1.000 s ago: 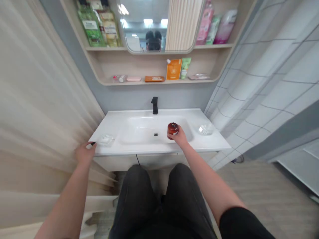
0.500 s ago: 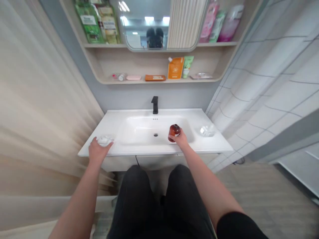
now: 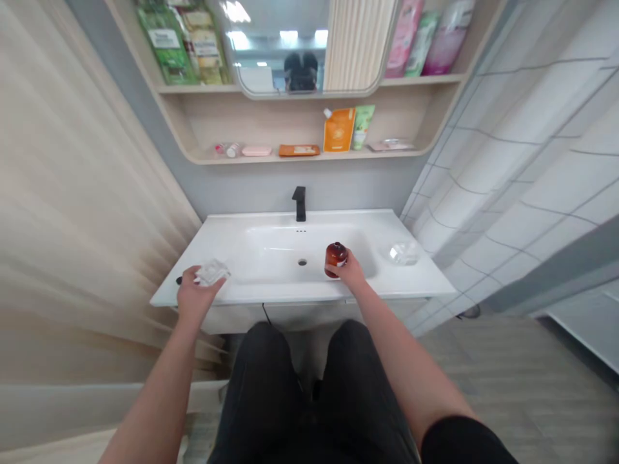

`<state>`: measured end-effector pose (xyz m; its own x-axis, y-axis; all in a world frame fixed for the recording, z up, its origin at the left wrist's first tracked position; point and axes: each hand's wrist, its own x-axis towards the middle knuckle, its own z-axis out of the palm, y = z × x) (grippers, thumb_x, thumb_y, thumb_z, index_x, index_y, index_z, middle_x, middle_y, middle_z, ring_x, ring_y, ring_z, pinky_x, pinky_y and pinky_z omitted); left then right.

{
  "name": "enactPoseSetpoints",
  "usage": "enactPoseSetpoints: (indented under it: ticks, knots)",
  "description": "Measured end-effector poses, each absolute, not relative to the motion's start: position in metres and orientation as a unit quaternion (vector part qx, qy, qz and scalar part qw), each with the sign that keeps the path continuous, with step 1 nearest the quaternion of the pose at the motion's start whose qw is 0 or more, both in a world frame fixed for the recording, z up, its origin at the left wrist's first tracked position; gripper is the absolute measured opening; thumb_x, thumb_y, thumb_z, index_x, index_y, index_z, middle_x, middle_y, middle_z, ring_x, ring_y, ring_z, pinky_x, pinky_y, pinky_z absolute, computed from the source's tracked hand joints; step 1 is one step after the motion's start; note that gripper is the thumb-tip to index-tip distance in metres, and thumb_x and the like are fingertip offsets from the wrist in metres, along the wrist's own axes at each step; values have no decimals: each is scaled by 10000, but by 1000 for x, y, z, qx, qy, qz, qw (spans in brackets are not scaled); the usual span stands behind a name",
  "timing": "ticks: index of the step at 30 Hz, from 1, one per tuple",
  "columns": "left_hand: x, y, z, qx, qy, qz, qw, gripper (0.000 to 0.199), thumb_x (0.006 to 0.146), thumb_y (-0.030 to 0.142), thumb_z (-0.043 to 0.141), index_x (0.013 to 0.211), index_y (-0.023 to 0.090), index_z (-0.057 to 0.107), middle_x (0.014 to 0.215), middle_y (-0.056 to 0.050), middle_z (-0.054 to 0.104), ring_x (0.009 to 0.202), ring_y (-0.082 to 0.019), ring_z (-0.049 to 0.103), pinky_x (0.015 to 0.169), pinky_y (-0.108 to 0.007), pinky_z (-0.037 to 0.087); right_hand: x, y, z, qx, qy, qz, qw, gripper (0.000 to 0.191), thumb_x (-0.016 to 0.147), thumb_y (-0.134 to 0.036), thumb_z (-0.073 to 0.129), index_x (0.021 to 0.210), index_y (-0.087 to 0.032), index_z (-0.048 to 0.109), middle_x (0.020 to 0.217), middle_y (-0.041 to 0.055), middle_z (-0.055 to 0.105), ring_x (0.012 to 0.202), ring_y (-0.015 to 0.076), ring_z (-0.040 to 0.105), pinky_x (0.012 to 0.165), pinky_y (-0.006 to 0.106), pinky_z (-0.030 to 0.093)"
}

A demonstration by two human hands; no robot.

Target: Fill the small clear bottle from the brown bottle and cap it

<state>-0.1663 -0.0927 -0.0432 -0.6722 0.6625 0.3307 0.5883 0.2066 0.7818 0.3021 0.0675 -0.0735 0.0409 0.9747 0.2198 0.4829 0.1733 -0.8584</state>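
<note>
Our left hand [image 3: 196, 296] is at the near left corner of the white vanity countertop [image 3: 367, 222], at lower centre-left of the frame. Its fingers are together and clamped on the edge of a clear soap dish [image 3: 213, 272], which is tilted slightly and sits just inside the counter edge. A small black object [image 3: 179, 280] lies just beside the hand; it is too small to identify.

Our right hand [image 3: 351, 270] is at the right side of the white basin [image 3: 271, 254]. Its fingers are wrapped around an amber bottle [image 3: 335, 259], which stands upright, right of the drain [image 3: 302, 262]. We cannot tell whether the bottle touches the basin.

A second clear soap dish [image 3: 403, 254] rests on the counter at the right, well apart from the right hand. A matte black faucet [image 3: 299, 203] stands at the rear centre of the basin.

Above, a wooden shelf [image 3: 300, 158] carries an orange pouch [image 3: 338, 130] and a green tube [image 3: 362, 127]. A mirror [image 3: 290, 51] occupies the top centre. Grey tile [image 3: 522, 148] covers the right wall, and our dark trousers [image 3: 261, 399] fill the bottom centre.
</note>
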Motion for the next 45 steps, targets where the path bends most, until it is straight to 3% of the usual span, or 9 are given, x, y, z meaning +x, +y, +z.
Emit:
enactPoseSetpoints:
  ticks: [7, 13, 18, 24, 32, 37, 41, 45]
  knots:
    - [-109, -59, -40, 428, 586, 643, 246, 804, 500, 353, 1016, 1197, 257, 626, 1102, -36, 741, 993, -262, 740, 975, -483, 613, 302, 64, -71, -570, -642, 288, 424, 797, 593, -530, 932, 1284, -237, 665, 1106, 66, 770, 896, 266, 689, 867, 413, 552]
    - [-55, -15, -37, 422, 481, 666, 385, 881, 438, 301, 1061, 1215, 253, 648, 1185, -51, 746, 1050, -264, 746, 985, -490, 630, 301, 66, -72, -533, -671, 291, 425, 839, 619, -455, 937, 1376, -244, 642, 1217, 74, 777, 1078, 304, 720, 1011, 460, 557]
    - [-34, 24, -48, 478, 490, 615, 392, 818, 480, 358, 1040, 1193, 208, 668, 1180, -74, 747, 1131, -287, 724, 1094, -515, 568, 299, 71, -76, -515, -696, 286, 410, 836, 618, -357, 956, 1380, -253, 629, 1309, 88, 765, 1212, 328, 715, 1108, 501, 535]
    - [-24, 48, -67, 508, 486, 595, 390, 792, 488, 336, 1027, 1192, 219, 683, 1206, -65, 741, 1156, -281, 716, 1131, -495, 531, 296, 71, -76, -523, -735, 270, 336, 840, 652, -316, 981, 1403, -273, 608, 1338, 102, 765, 1234, 360, 729, 1069, 504, 559]
    - [-22, 52, -76, 467, 466, 615, 431, 841, 453, 293, 1025, 1189, 229, 624, 1175, -55, 718, 1104, -257, 695, 1056, -460, 547, 291, 75, -78, -578, -718, 259, 288, 903, 643, -346, 990, 1416, -258, 533, 1164, 89, 793, 993, 322, 772, 870, 408, 571]
    - [-25, 53, -75, 482, 467, 605, 429, 781, 460, 322, 1034, 1128, 219, 644, 1124, -52, 720, 1079, -257, 688, 1053, -457, 531, 279, 82, -67, -552, -714, 278, 329, 842, 600, -397, 987, 1336, -291, 592, 1050, 14, 775, 890, 272, 743, 820, 376, 564]
    - [-25, 53, -73, 498, 460, 609, 412, 772, 471, 324, 1033, 1137, 230, 655, 1137, -52, 713, 1071, -252, 680, 1044, -442, 518, 255, 89, -63, -525, -689, 347, 360, 849, 651, -462, 925, 1409, -273, 592, 851, -37, 721, 697, 218, 686, 703, 348, 568]
    - [-24, 51, -71, 502, 459, 616, 398, 743, 497, 342, 1019, 1142, 241, 665, 1151, -59, 699, 1064, -253, 665, 1007, -423, 518, 238, 92, -73, -501, -695, 342, 386, 835, 649, -444, 911, 1410, -264, 618, 939, -15, 746, 768, 226, 706, 733, 366, 603]
